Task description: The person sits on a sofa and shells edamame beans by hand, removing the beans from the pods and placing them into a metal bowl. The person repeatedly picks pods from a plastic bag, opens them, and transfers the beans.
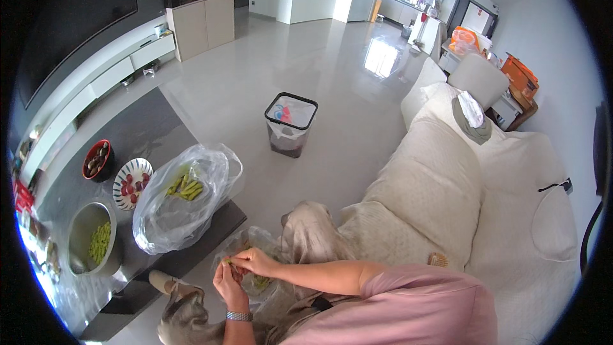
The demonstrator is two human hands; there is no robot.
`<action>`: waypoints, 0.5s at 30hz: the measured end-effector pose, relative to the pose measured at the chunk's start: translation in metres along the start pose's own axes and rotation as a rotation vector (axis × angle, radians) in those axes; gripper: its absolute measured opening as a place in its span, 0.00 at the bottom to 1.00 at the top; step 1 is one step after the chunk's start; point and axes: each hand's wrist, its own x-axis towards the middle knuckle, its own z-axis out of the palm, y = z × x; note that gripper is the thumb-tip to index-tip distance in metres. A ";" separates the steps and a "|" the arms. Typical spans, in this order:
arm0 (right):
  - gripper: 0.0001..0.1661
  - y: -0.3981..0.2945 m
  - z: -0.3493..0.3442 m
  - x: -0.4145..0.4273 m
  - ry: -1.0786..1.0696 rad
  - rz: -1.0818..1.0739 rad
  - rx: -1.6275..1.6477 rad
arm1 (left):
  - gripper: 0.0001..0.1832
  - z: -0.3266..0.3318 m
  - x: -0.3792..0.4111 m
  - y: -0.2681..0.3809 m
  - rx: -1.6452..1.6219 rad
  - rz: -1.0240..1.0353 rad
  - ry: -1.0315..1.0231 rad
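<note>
My left hand (pixel 229 280), with a metal watch on its wrist, and my right hand (pixel 257 263) meet above my lap. Their fingertips pinch a small green pod (pixel 229 262), mostly hidden by the fingers. Under them a clear plastic bag (pixel 261 297) lies open between my knees, with green pods or husks (pixel 261 281) inside. On the dark coffee table, a larger clear plastic bag (pixel 160 218) holds several green bean pods (pixel 186 188). Left of it stands a metal bowl (pixel 79 230) with shelled green beans (pixel 100 243) in it.
A striped plate (pixel 119 179) of red fruit and a red-rimmed bowl (pixel 109 165) of dark pieces share the coffee table (pixel 153 115). A lined waste bin (pixel 289 127) stands on the floor beyond. The covered sofa (pixel 426 182) bears a brush (pixel 437 260).
</note>
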 end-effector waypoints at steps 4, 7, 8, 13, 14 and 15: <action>0.18 -0.001 0.002 0.009 0.013 0.080 -0.067 | 0.12 -0.006 0.002 0.005 0.076 -0.006 0.047; 0.18 -0.016 0.004 0.004 0.045 0.097 -0.088 | 0.12 -0.007 0.000 0.001 0.160 0.031 0.058; 0.18 -0.017 -0.001 0.001 0.032 0.112 -0.144 | 0.11 -0.007 -0.002 -0.001 0.196 0.015 0.052; 0.19 -0.020 -0.003 0.005 -0.013 0.084 -0.162 | 0.12 -0.016 0.002 -0.001 0.126 -0.033 -0.003; 0.20 -0.021 -0.003 0.006 -0.002 0.122 -0.105 | 0.12 -0.019 0.002 -0.001 0.123 -0.037 -0.020; 0.20 -0.021 -0.004 0.005 0.015 0.167 -0.048 | 0.12 -0.013 -0.003 0.004 0.150 -0.060 0.006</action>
